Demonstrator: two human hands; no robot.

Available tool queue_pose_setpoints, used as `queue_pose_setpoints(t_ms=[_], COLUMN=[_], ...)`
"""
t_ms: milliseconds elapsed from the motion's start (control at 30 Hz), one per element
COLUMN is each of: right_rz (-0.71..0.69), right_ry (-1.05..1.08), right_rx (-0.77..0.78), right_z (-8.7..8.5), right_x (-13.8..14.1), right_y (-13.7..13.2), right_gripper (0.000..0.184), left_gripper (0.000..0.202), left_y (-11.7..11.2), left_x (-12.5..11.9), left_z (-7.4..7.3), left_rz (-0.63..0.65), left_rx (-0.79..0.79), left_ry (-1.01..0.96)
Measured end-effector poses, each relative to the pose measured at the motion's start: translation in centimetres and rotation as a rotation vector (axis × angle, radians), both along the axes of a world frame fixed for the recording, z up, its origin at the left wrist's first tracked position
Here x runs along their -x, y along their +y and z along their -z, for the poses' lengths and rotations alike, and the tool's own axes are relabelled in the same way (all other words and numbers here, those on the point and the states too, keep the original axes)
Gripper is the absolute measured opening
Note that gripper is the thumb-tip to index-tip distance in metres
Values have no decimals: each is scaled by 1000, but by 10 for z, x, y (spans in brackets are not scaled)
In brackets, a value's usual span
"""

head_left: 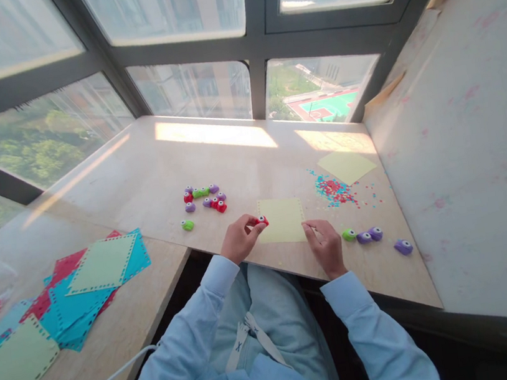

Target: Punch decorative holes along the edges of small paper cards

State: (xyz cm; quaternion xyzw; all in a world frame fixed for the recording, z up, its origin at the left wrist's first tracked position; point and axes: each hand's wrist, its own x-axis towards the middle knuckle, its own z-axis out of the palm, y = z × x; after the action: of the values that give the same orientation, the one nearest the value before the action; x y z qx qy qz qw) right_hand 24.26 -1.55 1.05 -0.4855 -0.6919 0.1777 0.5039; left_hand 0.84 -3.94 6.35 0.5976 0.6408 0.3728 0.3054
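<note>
My left hand [240, 237] pinches a small red punch [261, 219] at the left edge of a pale yellow paper sheet [282, 219] lying on the windowsill table [146, 167]. My right hand [323, 244] grips the sheet's lower right corner with closed fingers. A cluster of several small punches [204, 197], red, green and purple, lies beyond my left hand, with a lone green punch [187, 225] nearer. To the right of my right hand sit a green punch [348, 234] and purple punches [369, 235].
A second yellow sheet [347, 165] lies far right beside a scatter of red and blue paper bits [335, 191]. A stack of punched red, blue and green sheets [82, 280] covers the lower left surface. Windows ring the table; a wall stands right.
</note>
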Motion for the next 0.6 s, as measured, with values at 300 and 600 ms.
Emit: queue_pose_setpoints(t_ms=[300,600], right_rz=[-149,-1], right_ry=[308,575], right_rx=[425,479], right_z=[-10,-26], right_x=[9,17], right_y=[-37,-46], right_gripper=[34,36], left_gripper=[19,14], left_y=[-17,-13], left_x=[-70,-94], left_z=[16,29], left_rz=[29,111], left_rx=[-105,-252], left_ry=[123,175])
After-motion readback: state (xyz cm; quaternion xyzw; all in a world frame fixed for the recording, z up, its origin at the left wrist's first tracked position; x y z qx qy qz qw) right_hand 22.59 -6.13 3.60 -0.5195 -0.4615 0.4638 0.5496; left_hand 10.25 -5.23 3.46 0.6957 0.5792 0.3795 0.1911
